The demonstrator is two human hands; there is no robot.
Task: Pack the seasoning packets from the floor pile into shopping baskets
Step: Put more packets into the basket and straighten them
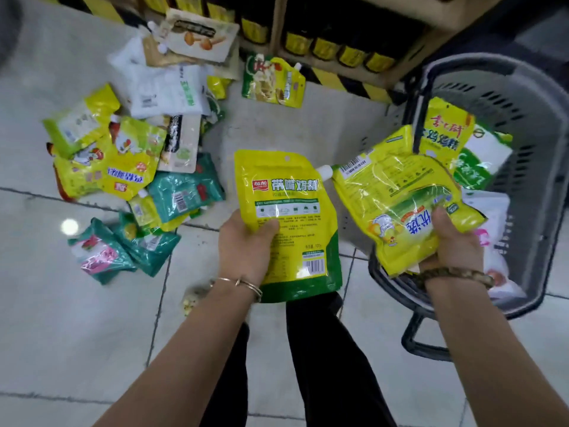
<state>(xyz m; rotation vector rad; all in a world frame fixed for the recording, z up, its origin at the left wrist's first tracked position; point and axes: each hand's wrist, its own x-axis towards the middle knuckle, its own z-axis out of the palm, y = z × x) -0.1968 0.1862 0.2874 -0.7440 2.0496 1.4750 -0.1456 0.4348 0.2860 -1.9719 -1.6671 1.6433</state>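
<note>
My left hand [243,245] grips a yellow and green seasoning pouch [292,223] by its left edge, held upright above the floor. My right hand [452,241] holds a small stack of yellow spouted packets [397,195] over the near rim of the grey shopping basket [542,143]. Several packets [474,146] lie inside the basket. The floor pile [138,158] of yellow, teal, white and beige packets spreads at the left. One green and yellow pouch [272,81] lies apart near the shelf.
A low shelf [332,47] with yellow-lidded jars and black-yellow hazard tape runs along the back. My legs in dark trousers [311,359] stand on the pale tiled floor [77,318]. A small crumpled wrapper [194,298] lies by my left wrist.
</note>
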